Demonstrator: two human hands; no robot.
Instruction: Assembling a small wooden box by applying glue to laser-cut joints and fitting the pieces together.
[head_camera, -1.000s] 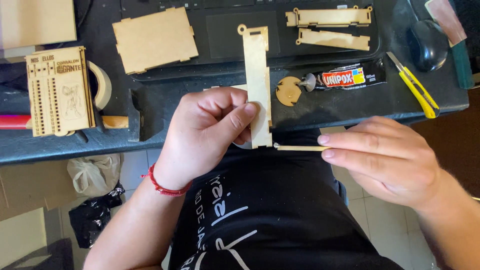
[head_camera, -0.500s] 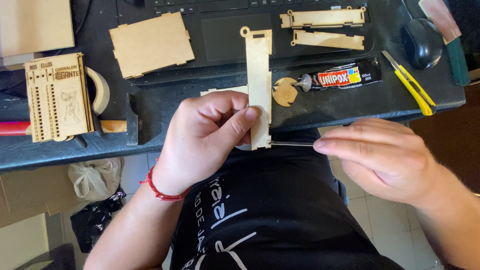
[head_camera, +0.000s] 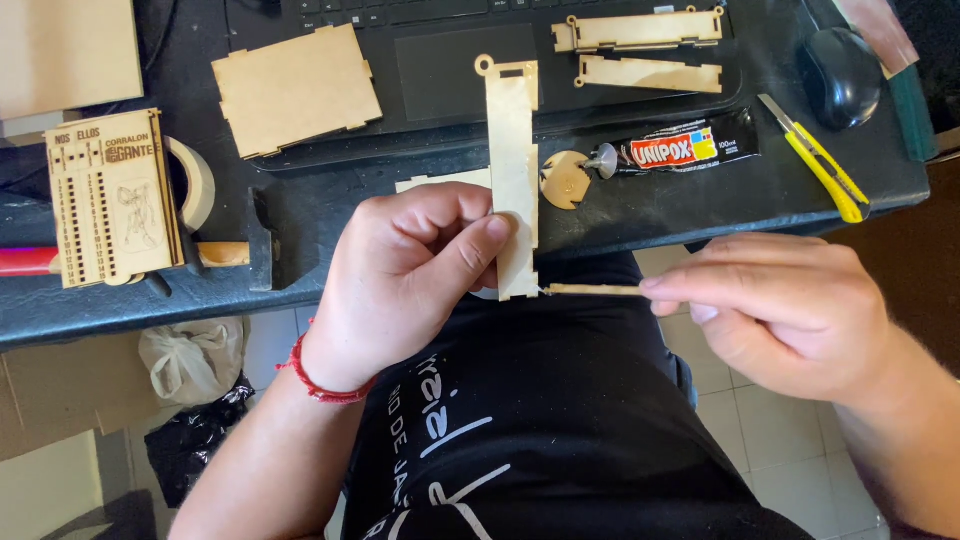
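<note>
My left hand (head_camera: 405, 280) pinches a long, thin wooden strip (head_camera: 513, 150) with a ring-shaped end, held upright over the desk edge. A red cord bracelet circles that wrist. My right hand (head_camera: 780, 310) grips a small wooden stick (head_camera: 590, 290) held level, with its tip touching the lower right corner of the strip. A black glue tube (head_camera: 690, 147) with its metal nozzle lies on the desk just right of the strip, next to a round wooden disc (head_camera: 565, 180).
On the dark desk (head_camera: 330, 200) lie a flat wooden panel (head_camera: 295, 90), two notched wooden bars (head_camera: 640, 30) on a laptop, a yellow cutter (head_camera: 815, 160), a black mouse (head_camera: 840, 65), a slotted engraved wooden board (head_camera: 110, 195) and a tape roll (head_camera: 195, 180). Plastic bags (head_camera: 190, 360) sit below.
The stick's tip has stayed at the strip's lower edge while my right hand has shifted slightly. The strip and my left hand have barely moved.
</note>
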